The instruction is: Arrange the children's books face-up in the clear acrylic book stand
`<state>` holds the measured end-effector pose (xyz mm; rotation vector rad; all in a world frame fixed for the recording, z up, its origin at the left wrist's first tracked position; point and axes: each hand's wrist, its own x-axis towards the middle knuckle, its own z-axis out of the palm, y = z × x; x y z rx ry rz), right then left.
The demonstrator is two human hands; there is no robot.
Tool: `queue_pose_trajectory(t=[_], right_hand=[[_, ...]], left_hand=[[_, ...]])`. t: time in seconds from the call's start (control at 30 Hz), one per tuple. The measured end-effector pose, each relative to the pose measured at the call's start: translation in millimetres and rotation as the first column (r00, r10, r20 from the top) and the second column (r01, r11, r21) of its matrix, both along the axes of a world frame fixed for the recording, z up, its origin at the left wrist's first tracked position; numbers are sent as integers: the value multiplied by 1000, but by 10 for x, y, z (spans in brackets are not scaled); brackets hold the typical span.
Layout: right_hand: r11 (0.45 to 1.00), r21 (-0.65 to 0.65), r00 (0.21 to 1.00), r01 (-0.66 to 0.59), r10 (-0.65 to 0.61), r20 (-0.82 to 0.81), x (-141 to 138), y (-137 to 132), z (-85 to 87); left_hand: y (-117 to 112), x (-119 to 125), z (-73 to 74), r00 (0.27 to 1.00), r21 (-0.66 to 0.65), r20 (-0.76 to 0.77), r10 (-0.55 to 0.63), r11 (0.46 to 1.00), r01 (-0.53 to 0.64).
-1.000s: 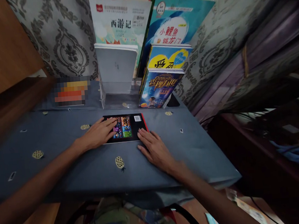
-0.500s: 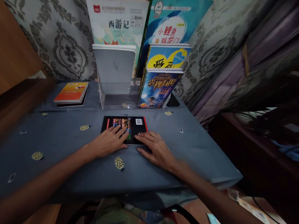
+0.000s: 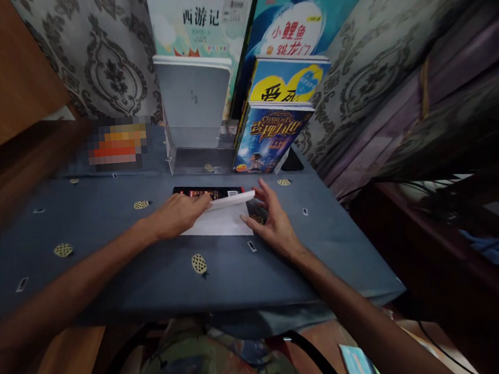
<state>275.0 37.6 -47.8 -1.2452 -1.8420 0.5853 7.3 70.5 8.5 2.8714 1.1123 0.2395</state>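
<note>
Left hand grasps the near edge of the black book, which tilts up off the bench. Right hand sits at the book's 3 o'clock, released, with spread fingers touching its edge.

1. The white-and-teal book standing at the back is showing "西游记" in dark characters.
2. The blue book beside it is carrying "小鲤鱼" above "跳龙门" in red.
3. The yellow-and-blue book is showing black characters, which are cut off and unreadable.
4. The dark blue book is bearing a gold title that is too blurred to read.
5. The black book is showing a white barcode patch with illegible digits.
</note>
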Motion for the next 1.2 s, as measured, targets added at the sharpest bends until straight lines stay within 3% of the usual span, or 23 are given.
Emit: queue_pose_trajectory(t=[0.17,0.3,0.37,0.5,0.57,0.67,0.73,0.83,0.93,1.0,1.1,1.2], right_hand=[[985,-143,987,97,-113,-111,20,28,-95],[962,-253,954,106,-170,-246,28,-4,-35],[944,-325,915,51,-174,-363,27,-27,61],[896,-382,820,-229,-34,-571,-34,-55,279],[899,-352,823,-262,18,-567,-121,-41,336],[932,-305,835,-194,-7,-550,-326,23,342],[928,-304,767,-215,-32,-641,-473,73,330],[883,-349,602,-315,-99,-792,-625,112,327],[865,-383,509,-325,-182,-841,-666,94,312],[872,-395,474,-287,-229,-850,-670,62,276],[876,-420,427,-236,-294,-855,-688,11,215],[853,-441,413,-278,-308,-857,-671,-4,212]], left_hand=[[77,-25,144,975,-111,200,101,991,-80],[153,-71,352,932,-87,343,116,992,-91],[196,-105,473,898,-68,417,139,990,-122],[262,-174,615,804,-130,555,214,977,-170],[279,-183,604,726,-231,630,275,959,-163],[291,-138,494,552,-455,722,417,887,-74],[292,-79,384,438,-588,738,514,808,43],[286,-8,219,347,-704,699,626,687,180],[265,-9,101,351,-774,632,691,581,251],[245,-35,46,414,-779,625,662,560,281],[229,-68,-22,568,-737,640,518,622,265],[282,-105,-57,639,-695,638,429,679,238]])
